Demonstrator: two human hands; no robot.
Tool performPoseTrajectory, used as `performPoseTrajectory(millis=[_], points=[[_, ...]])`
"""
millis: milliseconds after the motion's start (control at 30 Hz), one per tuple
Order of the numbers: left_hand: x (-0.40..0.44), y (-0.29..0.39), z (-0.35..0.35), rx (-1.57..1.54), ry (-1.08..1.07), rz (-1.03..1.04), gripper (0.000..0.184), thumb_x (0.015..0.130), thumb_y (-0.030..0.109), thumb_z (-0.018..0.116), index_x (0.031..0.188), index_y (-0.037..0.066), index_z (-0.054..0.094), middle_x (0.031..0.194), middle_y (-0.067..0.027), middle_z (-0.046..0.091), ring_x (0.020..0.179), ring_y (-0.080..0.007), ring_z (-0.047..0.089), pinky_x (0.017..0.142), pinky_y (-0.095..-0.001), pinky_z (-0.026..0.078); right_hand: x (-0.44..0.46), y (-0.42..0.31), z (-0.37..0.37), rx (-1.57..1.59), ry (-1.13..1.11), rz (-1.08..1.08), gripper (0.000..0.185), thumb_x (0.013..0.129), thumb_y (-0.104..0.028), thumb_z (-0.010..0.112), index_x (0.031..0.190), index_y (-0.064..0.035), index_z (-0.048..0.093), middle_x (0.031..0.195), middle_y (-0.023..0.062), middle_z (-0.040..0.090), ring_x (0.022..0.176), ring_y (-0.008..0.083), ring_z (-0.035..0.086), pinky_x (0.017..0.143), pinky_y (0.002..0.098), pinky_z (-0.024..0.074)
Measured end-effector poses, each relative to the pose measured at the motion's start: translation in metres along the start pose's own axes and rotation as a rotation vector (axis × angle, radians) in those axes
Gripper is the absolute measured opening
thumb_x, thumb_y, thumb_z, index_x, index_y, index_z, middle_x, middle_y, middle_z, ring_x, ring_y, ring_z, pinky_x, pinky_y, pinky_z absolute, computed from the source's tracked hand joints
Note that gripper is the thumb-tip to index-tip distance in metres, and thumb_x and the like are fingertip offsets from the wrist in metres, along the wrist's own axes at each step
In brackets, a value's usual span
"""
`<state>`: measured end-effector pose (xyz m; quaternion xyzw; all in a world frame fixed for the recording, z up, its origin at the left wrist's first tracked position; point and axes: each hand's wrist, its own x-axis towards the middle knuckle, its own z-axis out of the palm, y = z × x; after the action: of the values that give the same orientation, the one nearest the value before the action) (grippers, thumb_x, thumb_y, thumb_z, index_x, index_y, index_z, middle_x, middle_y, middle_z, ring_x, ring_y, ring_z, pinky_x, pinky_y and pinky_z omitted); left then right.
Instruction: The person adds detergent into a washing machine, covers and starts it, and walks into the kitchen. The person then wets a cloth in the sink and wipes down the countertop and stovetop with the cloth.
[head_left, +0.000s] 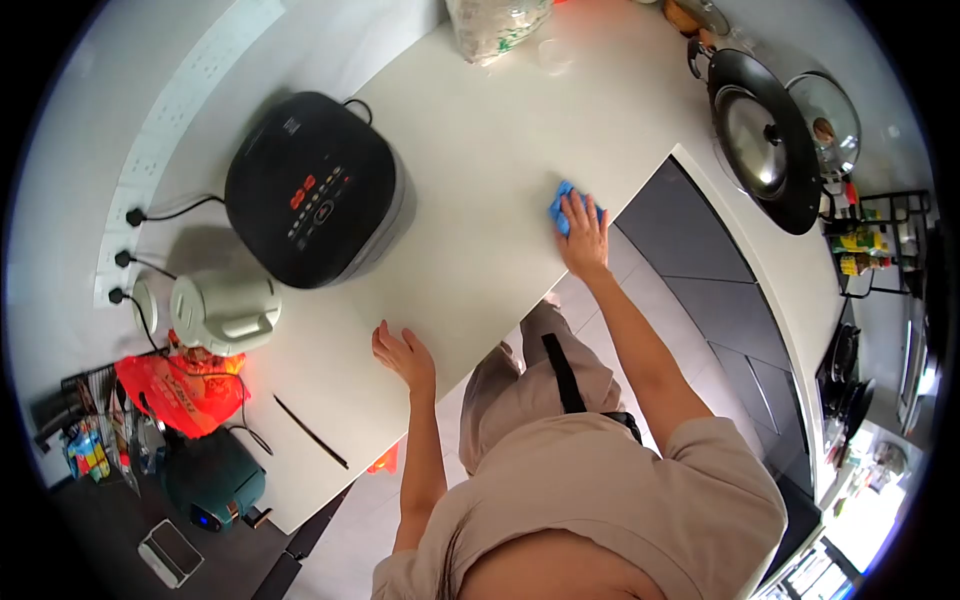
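Observation:
My right hand presses a crumpled blue cloth onto the white countertop, close to its front edge. Part of the cloth is hidden under the fingers. My left hand is held over the counter's near edge, holding nothing, with its fingers loosely bent and apart. Whether it touches the surface, I cannot tell. Beyond it stand a black rice cooker with a lit panel and a pale green electric kettle.
A dark thin strip lies on the counter at left, near a red plastic bag and a dark green appliance. To the right are a lidded wok, a glass lid and a spice rack. A plastic bag sits at the back.

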<state>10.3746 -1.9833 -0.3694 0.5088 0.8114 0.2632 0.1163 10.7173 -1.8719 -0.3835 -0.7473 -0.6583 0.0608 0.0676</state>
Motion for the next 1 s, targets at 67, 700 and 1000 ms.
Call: performPoseTrajectory(millis=[67,700,1000], points=[[0.004,0.017,0.011,-0.007,-0.037,-0.001,0.043,0.089,0.011,0.050,0.128,0.000,0.038,0.132,-0.0223,0.034,0.122,-0.0389,0.032,0.101,-0.0500,0.027,0.032,0.032,0.001,-0.012,0.072,0.107,0.063,0.086,-0.032,0.056,0.142,-0.0151,0.033,0.149,0.0038,0.026,0.139,0.0286,0.019,0.112,0.0517,0.0142],[0.198,0.422,0.255,-0.388,-0.260,0.471,0.080,0.075,0.013,0.071,0.137,-0.005,0.023,0.139,-0.0274,0.028,0.131,-0.0408,0.026,0.106,-0.0450,0.028,0.297,0.163,0.000,0.009,0.177,0.520,0.064,0.091,-0.045,0.038,0.144,-0.0100,0.028,0.151,0.0148,0.016,0.139,0.0412,0.007,0.112,0.0513,0.0084],[0.245,0.462,0.308,-0.462,-0.159,0.502,0.086,0.068,0.011,0.074,0.137,-0.005,0.025,0.123,-0.0268,0.041,0.114,-0.0416,0.041,0.097,-0.0453,0.036,0.320,0.133,0.001,0.040,0.087,0.026,0.062,0.090,-0.042,0.043,0.142,-0.0097,0.031,0.151,0.0123,0.019,0.139,0.0384,0.010,0.112,0.0495,0.0118]])
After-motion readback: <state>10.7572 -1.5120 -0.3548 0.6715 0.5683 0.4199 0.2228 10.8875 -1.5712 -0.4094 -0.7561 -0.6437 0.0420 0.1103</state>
